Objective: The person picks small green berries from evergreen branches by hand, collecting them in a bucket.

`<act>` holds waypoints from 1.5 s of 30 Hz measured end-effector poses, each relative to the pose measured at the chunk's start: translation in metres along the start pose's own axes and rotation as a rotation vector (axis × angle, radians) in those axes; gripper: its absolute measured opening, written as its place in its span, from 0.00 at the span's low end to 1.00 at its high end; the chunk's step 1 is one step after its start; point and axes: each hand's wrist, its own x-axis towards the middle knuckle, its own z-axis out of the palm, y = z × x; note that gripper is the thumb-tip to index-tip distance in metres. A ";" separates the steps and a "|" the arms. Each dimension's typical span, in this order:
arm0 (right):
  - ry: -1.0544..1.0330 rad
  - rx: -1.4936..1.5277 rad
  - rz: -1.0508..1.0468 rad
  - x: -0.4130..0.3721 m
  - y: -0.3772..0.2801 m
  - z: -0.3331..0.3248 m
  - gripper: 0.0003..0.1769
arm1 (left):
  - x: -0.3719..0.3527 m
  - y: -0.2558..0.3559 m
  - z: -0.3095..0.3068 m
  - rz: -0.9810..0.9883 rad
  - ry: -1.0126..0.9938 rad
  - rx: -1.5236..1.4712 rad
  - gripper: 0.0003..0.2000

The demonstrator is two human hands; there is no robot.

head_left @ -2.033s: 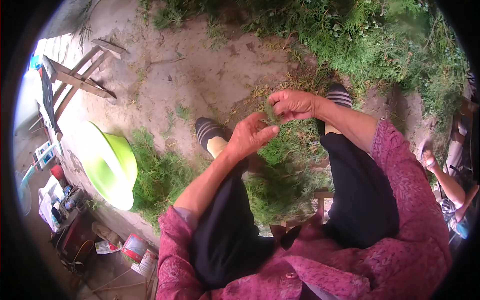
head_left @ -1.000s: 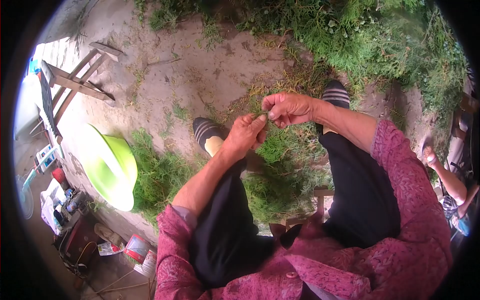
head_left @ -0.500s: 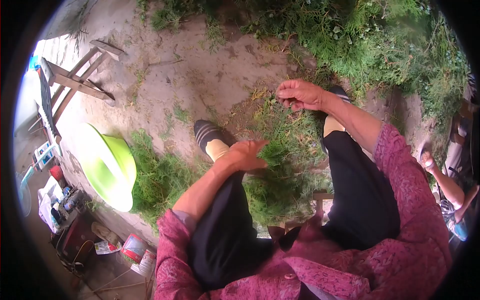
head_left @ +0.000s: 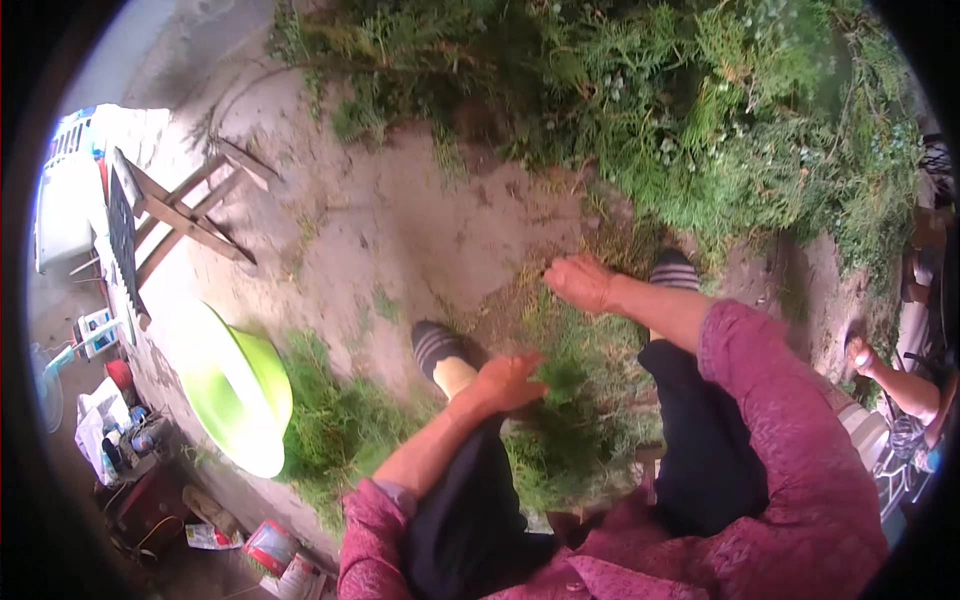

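My left hand point(head_left: 508, 385) is above the greenery between my legs, near my left shoe point(head_left: 437, 343). Its fingers and thumb are apart beside a bright green tuft point(head_left: 568, 378); motion blurs their tips. To the left of my right shoe point(head_left: 675, 270), my right hand point(head_left: 580, 283) is raised with curled fingers pressed together. A small dark spot shows at its fingertips, too small to make out. Loose green sprigs point(head_left: 600, 425) cover the ground below both hands.
A large heap of leafy branches point(head_left: 700, 130) lies ahead. At left are a lime green basin point(head_left: 240, 390), a wooden folding stand point(head_left: 185, 215), and a bucket point(head_left: 270, 545) among clutter. Another person's arm point(head_left: 900, 383) shows at the right edge.
The view has tilted so the ground, basin and shoes appear lower, with more of the branch heap in sight. My right hand has moved slightly left, away from the right shoe.
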 end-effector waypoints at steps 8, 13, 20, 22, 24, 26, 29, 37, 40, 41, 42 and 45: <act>-0.558 1.517 0.376 0.001 -0.032 -0.055 0.11 | 0.004 -0.009 -0.007 -0.010 0.399 -0.365 0.23; -0.621 1.546 0.326 0.021 -0.044 -0.068 0.09 | 0.001 -0.002 -0.014 0.013 0.404 -0.398 0.20; -0.480 1.354 0.259 0.016 -0.036 -0.074 0.12 | 0.004 -0.010 -0.003 -0.027 0.307 -0.261 0.19; -0.470 1.342 0.215 0.014 -0.035 -0.079 0.13 | 0.005 -0.008 -0.006 -0.003 0.375 -0.290 0.19; -0.415 1.349 0.341 0.020 -0.034 -0.092 0.14 | 0.003 -0.002 -0.013 -0.022 0.411 -0.264 0.19; -0.300 1.256 0.417 0.032 -0.033 -0.111 0.13 | 0.003 0.000 -0.017 -0.060 0.309 -0.226 0.21; 0.230 1.010 0.355 0.049 -0.030 -0.163 0.17 | 0.001 -0.002 -0.017 -0.040 0.327 -0.242 0.22; 0.685 0.202 0.007 0.159 -0.049 -0.202 0.21 | 0.003 -0.007 -0.015 -0.039 0.293 -0.233 0.21; 0.656 0.180 0.126 0.172 -0.050 -0.188 0.17 | -0.004 -0.010 -0.015 -0.003 0.353 -0.243 0.21; 0.651 0.179 0.127 0.168 -0.047 -0.179 0.17 | -0.002 -0.016 -0.012 -0.021 0.365 -0.240 0.22; 0.631 0.158 0.137 0.157 -0.040 -0.168 0.15 | -0.001 -0.019 -0.010 -0.036 0.380 -0.238 0.22; 0.630 0.243 0.125 0.116 -0.025 -0.141 0.12 | -0.004 -0.016 -0.010 -0.016 0.425 -0.215 0.21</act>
